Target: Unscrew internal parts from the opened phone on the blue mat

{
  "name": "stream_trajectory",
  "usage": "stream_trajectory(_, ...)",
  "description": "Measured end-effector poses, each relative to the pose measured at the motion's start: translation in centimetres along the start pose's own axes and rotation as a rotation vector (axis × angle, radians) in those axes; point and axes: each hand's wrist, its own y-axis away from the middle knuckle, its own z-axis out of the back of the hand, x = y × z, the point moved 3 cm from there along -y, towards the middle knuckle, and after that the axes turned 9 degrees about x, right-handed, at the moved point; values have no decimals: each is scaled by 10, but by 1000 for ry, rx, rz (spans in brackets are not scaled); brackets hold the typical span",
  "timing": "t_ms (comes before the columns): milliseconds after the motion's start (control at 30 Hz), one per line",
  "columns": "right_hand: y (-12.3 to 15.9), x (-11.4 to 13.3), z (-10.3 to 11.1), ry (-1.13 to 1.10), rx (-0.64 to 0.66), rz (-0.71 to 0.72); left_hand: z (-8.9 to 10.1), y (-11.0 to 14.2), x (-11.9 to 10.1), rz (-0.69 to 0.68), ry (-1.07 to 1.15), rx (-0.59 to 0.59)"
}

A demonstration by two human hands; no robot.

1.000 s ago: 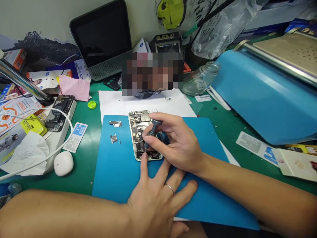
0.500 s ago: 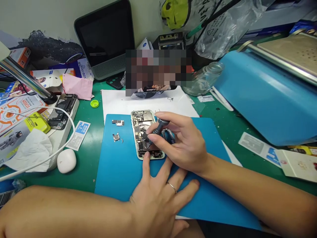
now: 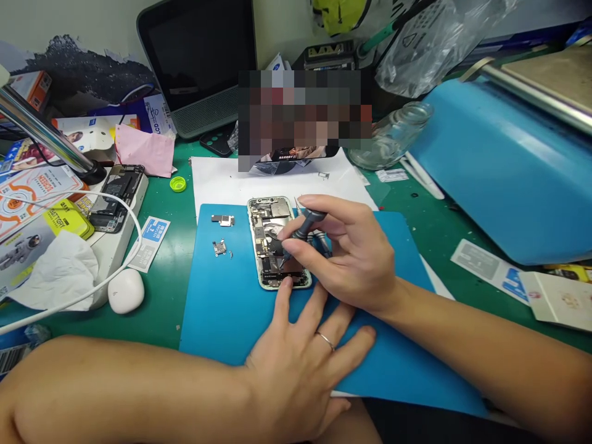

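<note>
An opened phone (image 3: 272, 213) with its inner parts bare lies on the blue mat (image 3: 222, 314). My right hand (image 3: 354, 259) pinches a dark grey screwdriver (image 3: 308, 226) between thumb and fingers. The driver leans to the right, and its tip points down at the lower part of the phone; exact contact cannot be made out. My left hand (image 3: 308, 354) is spread low over the mat, its index fingertip at the phone's bottom end. To the phone's left lie a small shielded board piece (image 3: 224, 220) and a small metal part (image 3: 219, 248). More drivers (image 3: 321, 240) are partly hidden behind my right hand.
White paper (image 3: 217, 179) lies behind the mat. On the left are another opened phone (image 3: 119, 197), a white earbud case (image 3: 126, 291), a white cable (image 3: 134, 237) and a green cap (image 3: 177, 184). A glass jar (image 3: 393, 139) and a blue sheet (image 3: 499, 179) are at the right.
The view has shifted slightly. My left index fingertip has slid a little to the right along the phone's bottom end. The screwdriver's top leans slightly farther right, still in my right hand.
</note>
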Motion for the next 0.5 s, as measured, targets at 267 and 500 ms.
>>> stream_trajectory(267, -14, 30, 1, 5, -29, 141, 0, 2, -1, -2, -33, 6)
stream_trajectory(500, -13, 27, -12, -37, 3, 300, -1, 2, -1, 15, -35, -12)
